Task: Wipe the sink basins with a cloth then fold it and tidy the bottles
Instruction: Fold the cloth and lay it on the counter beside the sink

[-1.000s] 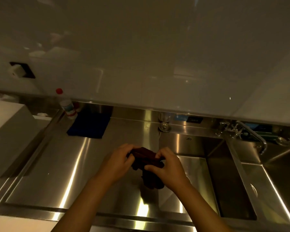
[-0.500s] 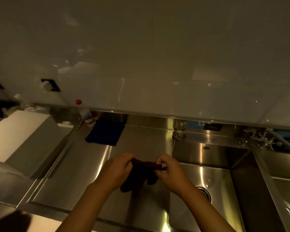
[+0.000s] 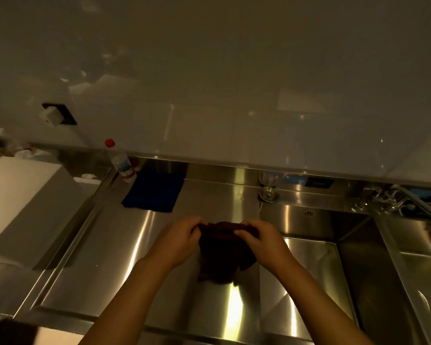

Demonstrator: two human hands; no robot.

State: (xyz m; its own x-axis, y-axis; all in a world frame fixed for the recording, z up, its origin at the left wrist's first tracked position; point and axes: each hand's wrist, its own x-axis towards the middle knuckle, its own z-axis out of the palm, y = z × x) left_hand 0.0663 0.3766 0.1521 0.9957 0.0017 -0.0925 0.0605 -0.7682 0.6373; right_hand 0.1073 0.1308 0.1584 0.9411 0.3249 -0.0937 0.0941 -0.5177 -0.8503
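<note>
Here the left hand [image 3: 178,239] and the right hand [image 3: 261,239] each pinch the top edge of a dark cloth [image 3: 222,252], thumbs and curled fingers closed on the fabric, one hand at either end. The cloth hangs down between them in a loose bunch, and its lower part seems to reach the steel bench [image 3: 105,257], though the dim light makes the contact hard to judge. The cloth is held just left of the sink basin [image 3: 316,265], over the flat draining part of the bench.

Behind the cloth, toward the wall, a folded blue cloth [image 3: 153,192] lies flat on the bench. Just left of that blue cloth stands a bottle [image 3: 122,165] with a red cap and a pale label, upright, at the back edge of the bench. Right of the blue cloth, at the back rim near the basin's corner, a stemmed glass [image 3: 268,186] stands upright.

Further right of the basin a second basin [image 3: 418,282] shows in part, with a tap [image 3: 383,197] behind the divide between them. Well left of the bottle sits a white box [image 3: 18,195] beside the bench, and on the wall above it is a dark socket with a white plug [image 3: 51,117].
</note>
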